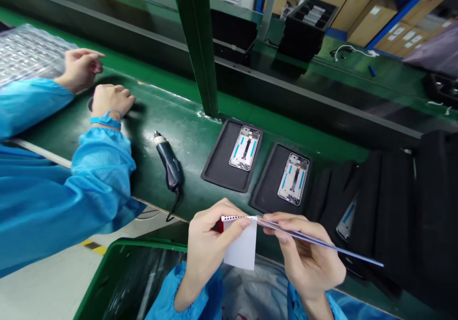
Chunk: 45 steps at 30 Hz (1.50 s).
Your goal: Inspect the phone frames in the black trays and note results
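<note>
My left hand (211, 239) pinches a white sheet (243, 251) between thumb and fingers. Its top edge is curled and carries a row of small dark dots, and something red shows behind it. In my right hand (309, 253) is a thin flat panel (332, 247), seen almost edge-on with a bluish edge. The panel's left end meets or nearly meets the sheet's curled edge; whether they touch I cannot tell. Beyond my hands, two opened phone bodies (245, 148) (294, 179) with blue strips lie on black trays (219, 160) (265, 193).
Left of the trays, a dark electric screwdriver (170, 165) with a cord lies on the green bench (146, 119). A co-worker's hands (110, 99) are at the far left, near clear plastic trays (32, 53). Black trays (397, 205) stand stacked at right. A green bin (107, 267) is below.
</note>
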Each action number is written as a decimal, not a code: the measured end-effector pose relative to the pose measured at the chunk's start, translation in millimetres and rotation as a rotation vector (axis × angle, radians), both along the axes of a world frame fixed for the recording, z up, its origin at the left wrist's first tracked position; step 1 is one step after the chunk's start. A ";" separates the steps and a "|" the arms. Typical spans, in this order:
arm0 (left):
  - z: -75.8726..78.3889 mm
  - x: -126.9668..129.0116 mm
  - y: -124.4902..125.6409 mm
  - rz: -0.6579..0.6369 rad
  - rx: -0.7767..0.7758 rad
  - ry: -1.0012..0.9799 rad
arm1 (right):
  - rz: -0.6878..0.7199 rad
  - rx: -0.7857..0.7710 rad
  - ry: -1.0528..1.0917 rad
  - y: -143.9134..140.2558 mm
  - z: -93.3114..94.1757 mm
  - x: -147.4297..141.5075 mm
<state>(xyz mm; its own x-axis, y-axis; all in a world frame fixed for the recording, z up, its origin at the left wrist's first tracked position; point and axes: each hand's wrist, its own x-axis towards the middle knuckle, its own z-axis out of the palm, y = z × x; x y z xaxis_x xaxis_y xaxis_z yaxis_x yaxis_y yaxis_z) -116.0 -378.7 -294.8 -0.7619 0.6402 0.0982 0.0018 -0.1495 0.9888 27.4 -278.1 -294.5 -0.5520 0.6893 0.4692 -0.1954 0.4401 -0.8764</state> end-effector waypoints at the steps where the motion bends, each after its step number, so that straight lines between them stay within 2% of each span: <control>1: -0.1 0.5 -0.6 -0.001 0.002 0.003 | 0.001 0.006 0.002 -0.1 0.5 0.3; 13: 1.6 1.6 -2.8 0.002 0.002 0.034 | -0.018 -0.009 0.000 -3.5 6.4 1.1; 20: 1.8 1.5 -5.7 0.001 0.011 0.050 | 0.070 0.037 -0.012 0.0 13.5 2.8; 29: 3.3 3.6 -8.9 0.000 0.024 0.114 | 0.073 0.060 -0.048 -0.2 20.4 3.6; 36: 7.3 2.7 -9.0 -0.010 0.005 0.126 | 0.076 0.065 -0.050 0.6 21.0 5.9; 45: 5.2 2.1 -10.4 -0.020 0.011 0.119 | 0.083 0.071 -0.045 1.1 22.2 5.4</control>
<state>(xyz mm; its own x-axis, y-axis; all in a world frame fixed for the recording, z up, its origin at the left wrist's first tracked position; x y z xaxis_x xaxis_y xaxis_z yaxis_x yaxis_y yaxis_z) -113.9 -389.1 -289.6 -0.7318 0.6532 0.1945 0.1164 -0.1615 0.9800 32.9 -277.0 -272.4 -0.6277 0.6059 0.4887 -0.1946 0.4857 -0.8522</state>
